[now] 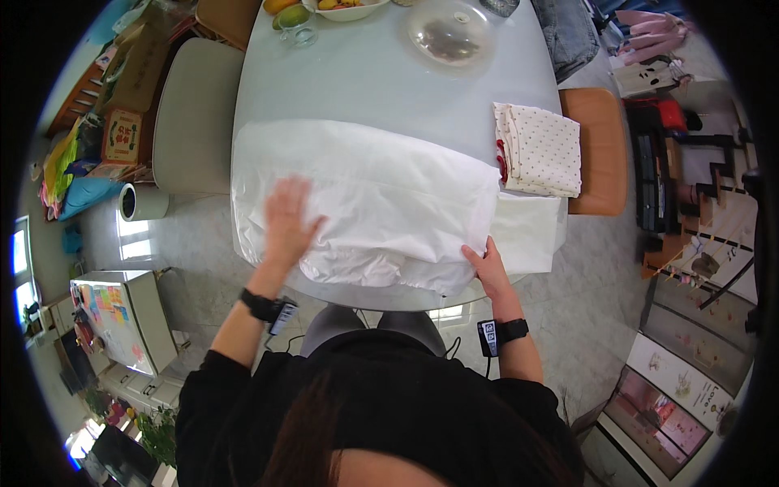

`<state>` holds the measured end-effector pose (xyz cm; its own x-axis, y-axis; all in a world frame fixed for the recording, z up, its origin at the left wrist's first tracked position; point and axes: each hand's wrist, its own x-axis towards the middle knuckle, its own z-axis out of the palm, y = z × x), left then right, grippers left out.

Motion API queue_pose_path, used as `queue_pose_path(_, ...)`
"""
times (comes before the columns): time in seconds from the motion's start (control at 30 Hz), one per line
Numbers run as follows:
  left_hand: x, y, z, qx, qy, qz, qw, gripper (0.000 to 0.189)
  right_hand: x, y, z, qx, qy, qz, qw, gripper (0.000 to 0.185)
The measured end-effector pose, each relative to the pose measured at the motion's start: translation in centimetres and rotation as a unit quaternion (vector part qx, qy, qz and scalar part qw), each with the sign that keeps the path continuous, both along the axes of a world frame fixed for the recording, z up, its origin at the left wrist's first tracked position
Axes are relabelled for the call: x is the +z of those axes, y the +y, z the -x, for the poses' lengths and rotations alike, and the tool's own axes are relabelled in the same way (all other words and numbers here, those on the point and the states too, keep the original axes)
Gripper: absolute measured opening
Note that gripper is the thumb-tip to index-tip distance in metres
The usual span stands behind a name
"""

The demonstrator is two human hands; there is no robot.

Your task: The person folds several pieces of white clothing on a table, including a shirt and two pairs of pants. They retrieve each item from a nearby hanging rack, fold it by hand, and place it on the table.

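A large white cloth, folded and wrinkled, lies across the near half of the table. Its front edge is bunched into creases. My left hand is flat over the cloth's left part, fingers spread and blurred by motion; whether it presses on the fabric I cannot tell. At the cloth's right edge, my right hand has the fabric between its thumb and fingers, some of which are hidden. Another flat white piece of fabric shows to the right of that hand. Beyond it sits a folded cream cloth with small dots and a red trim.
The pale glossy table carries a clear dome cover, a glass cup and a white fruit bowl at its far end. A grey chair stands left, a tan chair right. Cables hang from both wristbands.
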<state>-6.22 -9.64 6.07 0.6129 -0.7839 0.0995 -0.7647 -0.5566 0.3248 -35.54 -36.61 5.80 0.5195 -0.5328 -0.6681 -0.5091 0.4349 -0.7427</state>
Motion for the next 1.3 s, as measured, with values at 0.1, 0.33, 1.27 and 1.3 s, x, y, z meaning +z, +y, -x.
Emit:
queue_pose_path(0.1,-1.5,-4.1,5.4,-0.055,0.017,-0.103,0.993,0.068,1.5,0.7,-0.5,-0.046,-0.093,-0.069,0.992,0.056)
queue_pose_path(0.33,-3.9,-4.9,8.0,-0.165,0.159,-0.066,0.971,0.054,10.3,2.4,-7.9,0.071,-0.184,-0.065,0.978,0.061)
queue_pose_path(1.27,-0.5,2.5,-10.3,0.222,0.212,0.193,0.932,0.058,3.5,3.3,-30.5,0.45,-0.11,0.366,0.807,0.068)
queue_pose_path(1.3,-0.2,2.0,-11.1,0.228,0.241,0.164,0.929,0.057,3.4,2.8,-30.7,0.476,-0.1,0.272,0.83,0.07)
